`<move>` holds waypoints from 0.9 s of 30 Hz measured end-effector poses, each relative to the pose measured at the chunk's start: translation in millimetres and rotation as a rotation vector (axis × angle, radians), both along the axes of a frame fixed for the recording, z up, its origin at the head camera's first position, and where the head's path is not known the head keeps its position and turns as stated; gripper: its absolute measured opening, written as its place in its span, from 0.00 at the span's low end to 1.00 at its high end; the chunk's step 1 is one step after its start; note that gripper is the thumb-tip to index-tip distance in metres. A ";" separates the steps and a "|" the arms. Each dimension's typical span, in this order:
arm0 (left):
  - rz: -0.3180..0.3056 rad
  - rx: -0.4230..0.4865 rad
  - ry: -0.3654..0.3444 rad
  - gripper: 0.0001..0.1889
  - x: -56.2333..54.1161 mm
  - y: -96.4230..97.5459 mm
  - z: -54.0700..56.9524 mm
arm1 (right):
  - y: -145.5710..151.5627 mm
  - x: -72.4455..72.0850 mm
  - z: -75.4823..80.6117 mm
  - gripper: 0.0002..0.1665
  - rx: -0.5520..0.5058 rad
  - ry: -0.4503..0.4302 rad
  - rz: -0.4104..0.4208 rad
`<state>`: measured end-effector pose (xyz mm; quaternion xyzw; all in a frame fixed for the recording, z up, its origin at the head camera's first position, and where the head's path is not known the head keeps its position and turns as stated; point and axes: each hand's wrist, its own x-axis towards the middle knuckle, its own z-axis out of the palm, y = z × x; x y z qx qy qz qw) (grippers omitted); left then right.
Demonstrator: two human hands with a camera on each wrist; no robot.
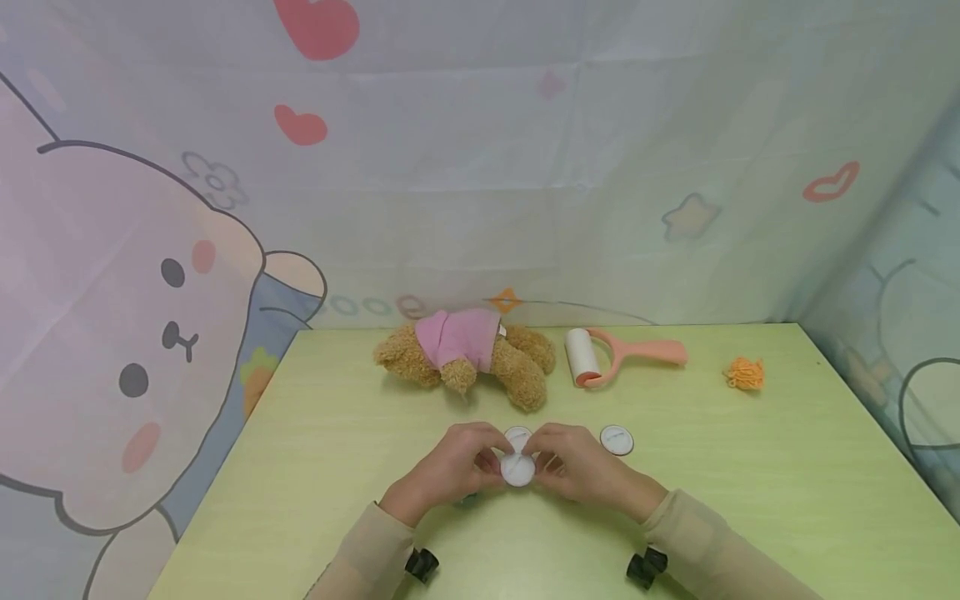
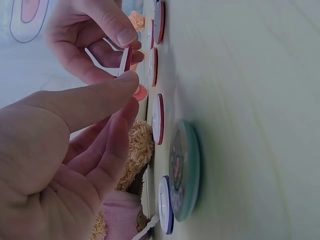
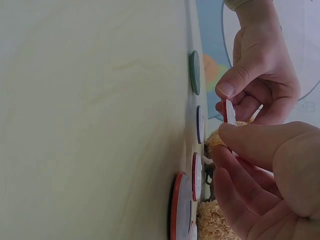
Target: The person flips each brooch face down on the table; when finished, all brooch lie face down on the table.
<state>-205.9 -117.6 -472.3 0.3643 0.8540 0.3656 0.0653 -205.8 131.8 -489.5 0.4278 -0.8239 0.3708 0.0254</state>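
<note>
Both hands meet at the front middle of the table over a round pin badge (image 1: 517, 470), its white back facing up. The left hand (image 1: 467, 457) pinches one side of its red rim between thumb and fingers, and the right hand (image 1: 576, 463) pinches the other side. In the left wrist view the badge stands on edge between the fingertips, above the table. Just beyond the hands lies another white-backed badge (image 1: 518, 435), partly covered by them. A thick green-rimmed badge (image 2: 185, 170) rests under the left hand, close to a blue-rimmed badge (image 2: 165, 205).
Another badge (image 1: 617, 440) lies right of the hands. Behind them a teddy bear (image 1: 457, 342) in a pink top lies on its side. A lint roller (image 1: 622, 354) with a peach handle and a bundle of orange yarn (image 1: 745, 374) lie toward the back right, before a printed cloth.
</note>
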 end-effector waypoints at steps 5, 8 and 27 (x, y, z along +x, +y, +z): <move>-0.008 -0.030 -0.009 0.15 -0.3 -1.2 -0.8 | -0.6 -0.6 -1.2 0.14 0.008 0.037 0.017; -0.003 -0.065 0.007 0.16 -0.7 -1.7 -1.6 | -1.0 -1.3 -2.8 0.14 0.015 0.049 0.027; 0.005 -0.182 0.127 0.14 -0.1 4.9 -12.1 | -6.5 -2.2 -5.9 0.11 0.101 0.099 0.055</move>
